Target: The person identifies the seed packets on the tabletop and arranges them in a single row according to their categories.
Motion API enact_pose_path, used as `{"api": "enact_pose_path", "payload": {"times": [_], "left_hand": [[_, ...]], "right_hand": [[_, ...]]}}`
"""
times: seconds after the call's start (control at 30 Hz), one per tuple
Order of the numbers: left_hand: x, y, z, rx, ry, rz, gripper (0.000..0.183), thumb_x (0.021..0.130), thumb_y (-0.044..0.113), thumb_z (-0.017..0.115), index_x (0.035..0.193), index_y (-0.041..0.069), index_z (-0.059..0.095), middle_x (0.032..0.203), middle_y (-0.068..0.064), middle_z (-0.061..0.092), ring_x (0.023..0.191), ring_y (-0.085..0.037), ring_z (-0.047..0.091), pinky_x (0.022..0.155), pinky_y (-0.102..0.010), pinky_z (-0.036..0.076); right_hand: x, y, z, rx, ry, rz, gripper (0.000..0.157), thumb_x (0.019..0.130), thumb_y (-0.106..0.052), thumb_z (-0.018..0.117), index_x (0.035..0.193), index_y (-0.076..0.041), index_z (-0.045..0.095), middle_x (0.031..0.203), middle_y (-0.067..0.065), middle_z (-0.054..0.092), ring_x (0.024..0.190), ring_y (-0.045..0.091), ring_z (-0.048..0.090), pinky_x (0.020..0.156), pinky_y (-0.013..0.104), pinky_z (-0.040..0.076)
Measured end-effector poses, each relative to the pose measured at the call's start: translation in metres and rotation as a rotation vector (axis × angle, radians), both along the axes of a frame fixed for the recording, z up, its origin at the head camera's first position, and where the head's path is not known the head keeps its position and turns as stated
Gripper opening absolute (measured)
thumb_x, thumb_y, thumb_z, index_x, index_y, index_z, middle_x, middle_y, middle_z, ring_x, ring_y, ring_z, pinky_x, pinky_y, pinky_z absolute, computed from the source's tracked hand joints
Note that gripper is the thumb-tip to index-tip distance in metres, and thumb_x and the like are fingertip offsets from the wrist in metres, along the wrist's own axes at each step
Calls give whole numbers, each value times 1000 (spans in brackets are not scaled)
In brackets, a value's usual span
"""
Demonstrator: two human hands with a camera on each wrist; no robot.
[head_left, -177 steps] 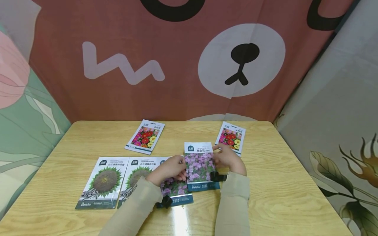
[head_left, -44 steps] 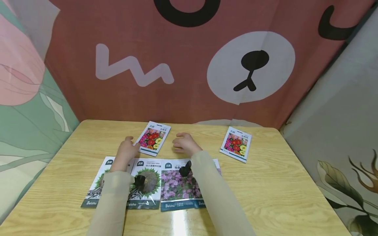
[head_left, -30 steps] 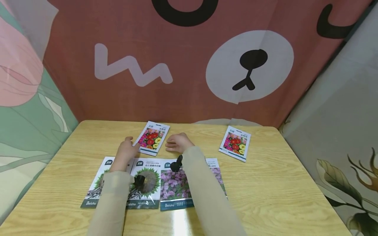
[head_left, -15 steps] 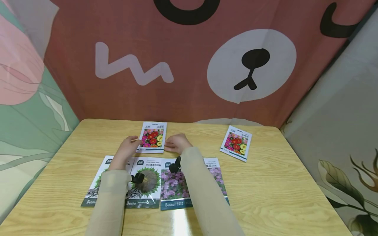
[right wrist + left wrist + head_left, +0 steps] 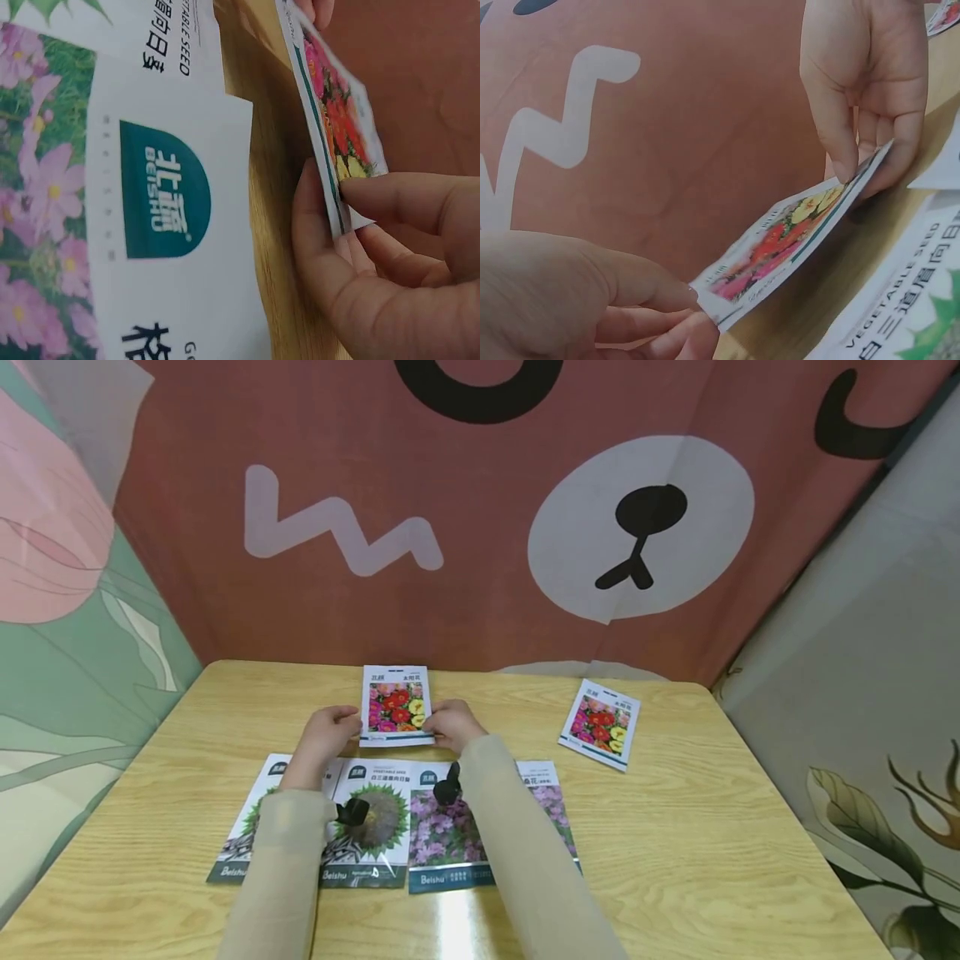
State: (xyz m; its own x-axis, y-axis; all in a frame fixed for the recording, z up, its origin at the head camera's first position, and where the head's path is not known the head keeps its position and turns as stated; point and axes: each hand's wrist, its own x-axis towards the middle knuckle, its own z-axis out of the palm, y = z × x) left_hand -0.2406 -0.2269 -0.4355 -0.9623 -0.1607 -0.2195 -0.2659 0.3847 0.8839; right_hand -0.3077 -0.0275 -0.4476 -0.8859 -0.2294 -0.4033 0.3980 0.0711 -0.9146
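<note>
A white seed packet [image 5: 396, 706] with red, pink and yellow flowers is held by both hands near the table's back edge. My left hand [image 5: 325, 739] pinches its left edge between thumb and fingers. At the opposite edge, my right hand [image 5: 455, 725] pinches it, thumb on the printed face. In the left wrist view the packet [image 5: 780, 244] is tilted, its lower edge above the wood. Below stands a row of larger packets: sunflower packets [image 5: 378, 827] on the left, purple-flower packets [image 5: 438, 835] on the right, partly covered by my forearms.
A second red-and-yellow flower packet [image 5: 600, 724] lies slanted at the back right of the wooden table [image 5: 675, 843]. Behind the table hangs a reddish-brown cloth [image 5: 360, 618] with a cartoon face, and patterned cloths flank both sides.
Both purple-flower packets now lie in the row, the right hand having released one. The slanted flower packet at back left has been straightened, gripped at both sides and raised slightly.
</note>
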Motion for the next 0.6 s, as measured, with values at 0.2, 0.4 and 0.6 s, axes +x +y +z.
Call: {"api": "enact_pose_path", "payload": {"times": [0.2,0.4,0.6], "left_hand": [[1,3,0,53,24,-2,48,103,10,52,146,-8,44,128,-28,56,108,-33,63,92,-41,57],[-1,8,-2,107,43,4,48,101,6,56,146,-6,42,120,-25,58,92,-22,64,76,-27,59],[-2,13,-1,133,69,-4,45,102,6,54,144,-5,43,118,-24,59,84,-16,62,68,-22,58]], "right_hand": [[1,3,1,25,9,29,49,90,13,61,138,4,56,127,19,63,101,24,64,89,40,56],[3,9,-1,16,44,26,50,90,12,61,138,3,52,124,21,62,96,25,64,83,39,57],[1,16,-4,28,79,15,50,90,12,63,138,1,51,126,22,60,100,28,66,85,40,58]]}}
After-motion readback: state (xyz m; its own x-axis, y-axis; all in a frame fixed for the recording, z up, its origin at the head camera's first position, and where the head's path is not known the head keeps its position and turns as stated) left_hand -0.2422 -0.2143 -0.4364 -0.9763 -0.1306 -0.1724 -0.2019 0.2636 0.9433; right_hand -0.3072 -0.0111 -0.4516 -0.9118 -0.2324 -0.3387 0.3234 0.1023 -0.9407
